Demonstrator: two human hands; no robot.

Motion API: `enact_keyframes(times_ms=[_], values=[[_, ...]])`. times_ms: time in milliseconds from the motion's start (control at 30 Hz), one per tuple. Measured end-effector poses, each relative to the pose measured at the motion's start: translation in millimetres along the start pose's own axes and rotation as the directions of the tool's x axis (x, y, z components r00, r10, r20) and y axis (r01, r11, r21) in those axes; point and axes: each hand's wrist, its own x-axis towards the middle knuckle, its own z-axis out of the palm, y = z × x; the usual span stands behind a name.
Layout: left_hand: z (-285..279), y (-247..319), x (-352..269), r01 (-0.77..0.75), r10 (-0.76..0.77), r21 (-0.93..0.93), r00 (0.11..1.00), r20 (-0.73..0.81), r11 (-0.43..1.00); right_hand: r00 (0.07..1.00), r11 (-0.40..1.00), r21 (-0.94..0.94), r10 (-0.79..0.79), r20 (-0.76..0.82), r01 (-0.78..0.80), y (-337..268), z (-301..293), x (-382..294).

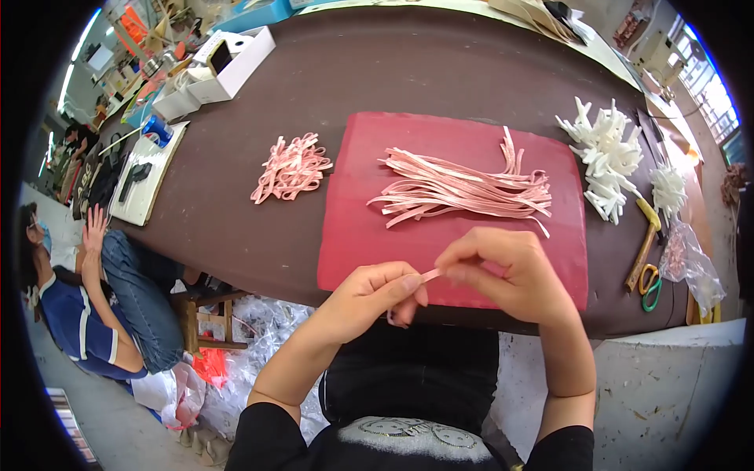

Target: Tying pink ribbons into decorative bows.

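Observation:
Between my two hands, over the near edge of a red mat [365, 247], a short length of pink strip [432, 274] is stretched. My left hand [377, 294] pinches it between thumb and forefinger; a bit of it shows below the curled fingers. With thumb and fingertips my right hand [500, 268] grips the other end. Just beyond the hands lies a bundle of long, flat pink strips [459, 185] on the mat. To the left, a heap of looped pink strips [293, 168] rests on the brown table covering [235, 235].
At right are white branching pieces [609, 153], a hammer [644, 247], scissors [650, 288] and a clear plastic bag [695, 265]. A white box [235, 65] and a blue can [156, 130] stand at left. A seated person [88, 318] is beside the table's left side.

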Motion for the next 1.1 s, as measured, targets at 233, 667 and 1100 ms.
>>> enact_keyframes(times_ms=[233,667,1100], values=[[17.3,15.1,13.1,0.026,0.038,0.485,0.992,-0.121,0.874,0.931,0.624,-0.732,-0.364,0.038,0.273,2.1,-15.8,-6.4],[11.7,-0.8,24.8,-0.126,0.146,0.094,0.954,-0.262,0.988,0.904,0.677,0.626,0.412,0.113,-0.387,18.1,-13.2,0.9],[20.4,-6.1,39.5,-0.222,0.212,0.01,0.915,-0.343,0.975,0.837,0.912,0.366,0.343,-0.427,-0.187,29.2,30.2,-15.7]])
